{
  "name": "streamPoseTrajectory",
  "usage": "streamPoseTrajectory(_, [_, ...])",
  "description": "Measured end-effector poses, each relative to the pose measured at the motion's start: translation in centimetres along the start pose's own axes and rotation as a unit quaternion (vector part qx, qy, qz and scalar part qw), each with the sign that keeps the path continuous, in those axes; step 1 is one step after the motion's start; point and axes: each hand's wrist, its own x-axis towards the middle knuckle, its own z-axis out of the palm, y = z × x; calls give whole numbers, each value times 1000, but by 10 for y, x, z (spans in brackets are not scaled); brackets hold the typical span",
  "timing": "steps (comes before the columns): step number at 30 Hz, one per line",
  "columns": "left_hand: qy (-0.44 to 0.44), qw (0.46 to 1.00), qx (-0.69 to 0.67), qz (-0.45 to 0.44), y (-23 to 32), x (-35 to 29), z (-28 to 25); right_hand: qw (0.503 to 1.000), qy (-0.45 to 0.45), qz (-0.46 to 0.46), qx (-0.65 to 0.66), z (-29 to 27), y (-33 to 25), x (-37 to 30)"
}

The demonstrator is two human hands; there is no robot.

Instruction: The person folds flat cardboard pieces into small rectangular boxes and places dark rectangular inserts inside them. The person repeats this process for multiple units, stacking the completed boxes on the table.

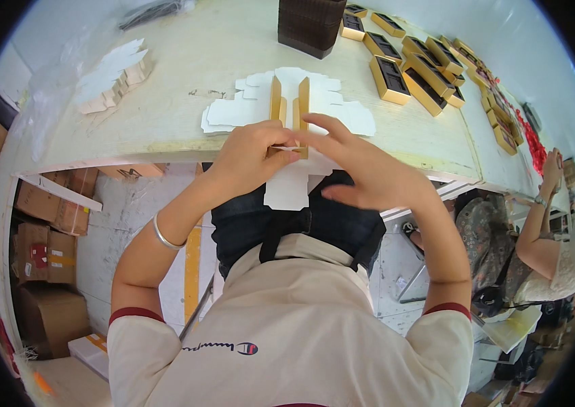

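Note:
A partly folded box [304, 91] of white card with gold outer walls lies in front of me, near the table's front edge. Its two long gold walls stand up, and a white end flap [286, 193] hangs over the edge above my lap. My left hand [250, 152] pinches the near end of the box between thumb and fingers. With fingers spread, my right hand [375, 166] reaches over from the right, its fingertips by the right gold wall and its thumb well apart. Underneath lie several flat white card blanks [223, 115], fanned out to both sides.
Gold boxes with dark inserts [390, 78] crowd the back right. A stack of dark brown trays [309, 30] stands at the back, more white blanks [114, 76] to the left. Red material [531, 136] lies at far right, near a seated person's hand [552, 171]. Cartons [50, 254] stand below left.

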Motion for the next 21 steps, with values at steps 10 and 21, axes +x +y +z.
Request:
streamPoseTrajectory(10, [-113,983,-74,-126,-8,15,-15,956,276,-76,63,44,14,21])
streamPoseTrajectory(21, [40,976,-203,-69,10,5,-5,932,350,-42,-86,60,16,25])
